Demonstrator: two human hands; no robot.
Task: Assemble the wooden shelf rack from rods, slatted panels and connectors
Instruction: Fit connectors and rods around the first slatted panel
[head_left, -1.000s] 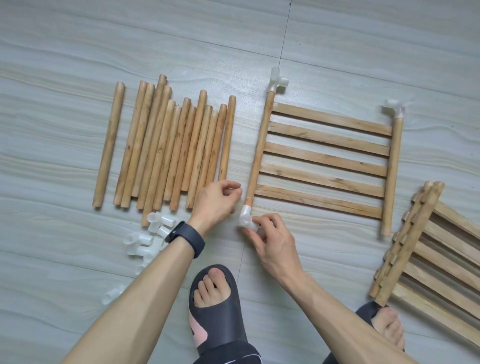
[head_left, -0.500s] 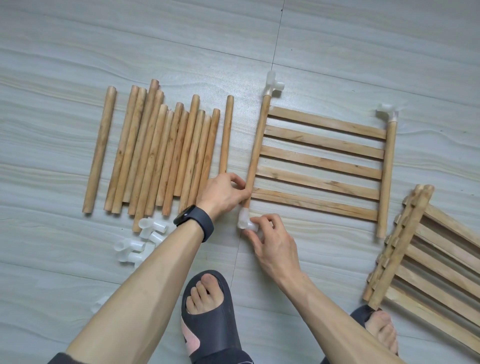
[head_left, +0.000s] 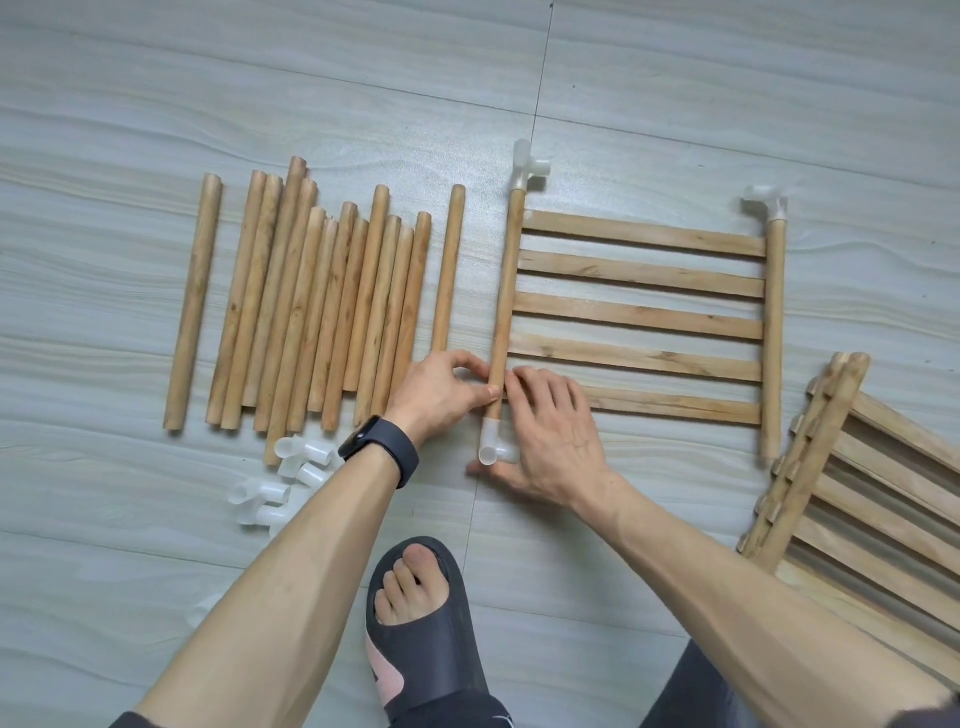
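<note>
A slatted panel (head_left: 639, 312) of 5 slats lay flat on the tiled floor (head_left: 727, 78), framed by a rod on each side. The left side rod (head_left: 506, 291) carried a white far connector (head_left: 527, 169) at its far end and a near connector (head_left: 493, 447) at its near end. The right side rod (head_left: 772, 332) had a corner connector (head_left: 763, 202) only at its far end.

The left hand (head_left: 441, 395) pinched the left side rod just above the near connector, thumb and fingers curled round the wood. The right hand (head_left: 550, 431) cupped that same end from the other side, fingertips against the rod and thumb curled under the near connector.

To the left, loose rods (head_left: 322, 322) lay side by side, with a heap of loose connectors (head_left: 291, 478) near the left wrist, which wore a dark smartwatch (head_left: 379, 449). A stack of spare panels (head_left: 883, 493) lay at the right edge. A foot in a dark sandal (head_left: 426, 649) stood between the arms.
</note>
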